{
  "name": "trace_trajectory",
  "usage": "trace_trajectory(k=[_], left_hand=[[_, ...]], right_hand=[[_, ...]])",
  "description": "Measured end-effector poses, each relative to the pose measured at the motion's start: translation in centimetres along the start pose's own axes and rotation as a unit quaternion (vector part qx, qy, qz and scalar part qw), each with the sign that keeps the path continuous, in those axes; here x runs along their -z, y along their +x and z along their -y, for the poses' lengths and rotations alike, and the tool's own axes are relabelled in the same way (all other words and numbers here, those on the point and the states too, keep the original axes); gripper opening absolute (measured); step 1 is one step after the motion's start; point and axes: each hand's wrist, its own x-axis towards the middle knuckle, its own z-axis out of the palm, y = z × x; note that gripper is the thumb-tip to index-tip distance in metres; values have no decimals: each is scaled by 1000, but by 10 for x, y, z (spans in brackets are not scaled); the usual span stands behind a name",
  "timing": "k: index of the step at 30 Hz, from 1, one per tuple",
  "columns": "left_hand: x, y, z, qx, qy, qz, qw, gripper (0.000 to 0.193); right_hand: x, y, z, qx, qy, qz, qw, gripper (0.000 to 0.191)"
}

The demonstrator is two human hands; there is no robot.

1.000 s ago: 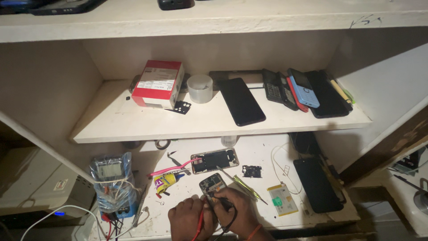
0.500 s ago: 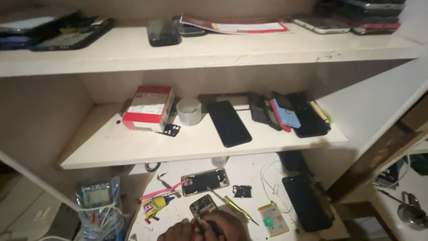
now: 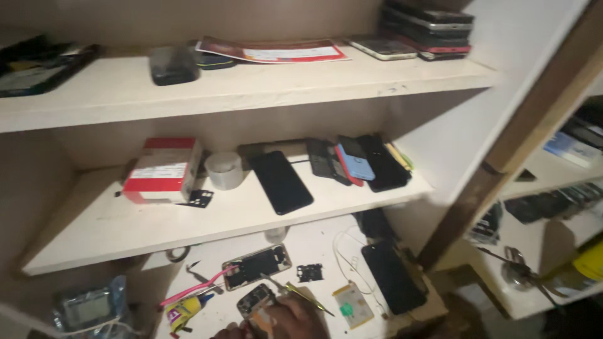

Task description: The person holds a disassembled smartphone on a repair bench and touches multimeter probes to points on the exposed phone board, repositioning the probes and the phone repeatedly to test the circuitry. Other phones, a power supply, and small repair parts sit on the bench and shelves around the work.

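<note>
Hands (image 3: pixel 286 317) slip to the frame's bottom edge as my gaze has lifted toward the shelves; they remain on the opened phone (image 3: pixel 256 301) on the bench, grip impossible to tell.

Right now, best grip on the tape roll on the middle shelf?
Pinch the tape roll across its outer curved wall, coming from the front. It seems to lie flat, hole up, with the red box close on one side and the black phone on the other.
</note>
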Motion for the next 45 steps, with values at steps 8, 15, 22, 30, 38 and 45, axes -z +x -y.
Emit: trace_trajectory(k=[8, 15, 22, 30, 38, 45], left_hand=[[69, 25, -23, 362, -80, 412, 832, 29], [80, 31, -26, 374, -94, 300, 873, 23], [78, 27, -26, 397, -118, 315, 854, 22], [80, 28, -25, 398, -120, 305, 857, 22], [80, 28, -24, 386, -124, 306, 861, 22], [76, 24, -26, 388, -113, 326, 855, 23]], right_hand=[[32, 20, 60, -30, -66, 25, 997, 24], [30, 26, 67, -35, -84, 53, 994, 22], [23, 22, 65, -33, -103, 32, 994, 25], [24, 23, 67, -60, -94, 49, 993, 23], [22, 24, 65, -85, -57, -13, 995, 24], [19, 24, 59, -174, 9, -37, 984, 25]])
